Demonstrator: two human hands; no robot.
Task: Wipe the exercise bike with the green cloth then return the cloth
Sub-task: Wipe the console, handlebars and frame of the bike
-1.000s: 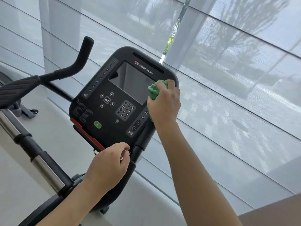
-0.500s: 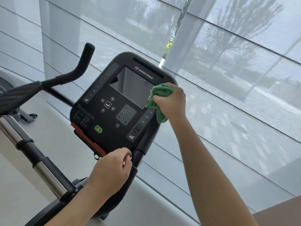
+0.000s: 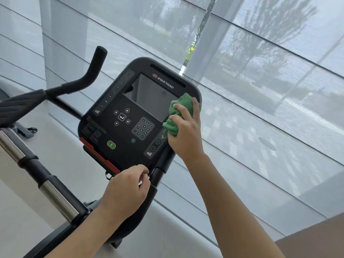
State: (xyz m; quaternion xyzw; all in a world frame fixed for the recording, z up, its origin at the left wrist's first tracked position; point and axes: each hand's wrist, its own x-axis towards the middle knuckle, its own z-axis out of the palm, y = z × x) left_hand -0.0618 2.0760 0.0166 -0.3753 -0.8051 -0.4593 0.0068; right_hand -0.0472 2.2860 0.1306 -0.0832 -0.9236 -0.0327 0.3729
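Step in hand: wiping the console [image 3: 119,127] of the exercise bike, at the right edge of its screen [image 3: 149,97].
Right hand [image 3: 183,131]: it grasps the green cloth [image 3: 177,112], fingers curled round a bunched wad, and presses it on the right side of the console.
Left hand [image 3: 126,190]: it rests at the lower edge of the console with the fingers loosely curled; I cannot tell if it pinches something small there or only steadies the panel.
Where the cloth is: in the right hand, touching the console beside the keypad [image 3: 143,128], partly over the screen corner.
How to wipe well: I judge it better to spread the wad flatter, so more cloth meets the panel, and to go in long overlapping strokes across the glass and then down over the buttons.
Pressure: light over the keys and the green button [image 3: 111,145], since a hard push may trigger them.
Support: the left hand should hold the panel from below, because the console may tilt on its post.
Console surface: matte black plastic, rounded corners, a ribbed vent slot along the top.
Screen: smooth and glossy, it shows reflections, so smears will be easy to see.
Cloth: soft, thick, creased, probably microfibre.
Handlebar [image 3: 87,75]: black, curved, probably a rubbery grip; not yet under the cloth.
Still to do: other parts of the bike, then returning the cloth.
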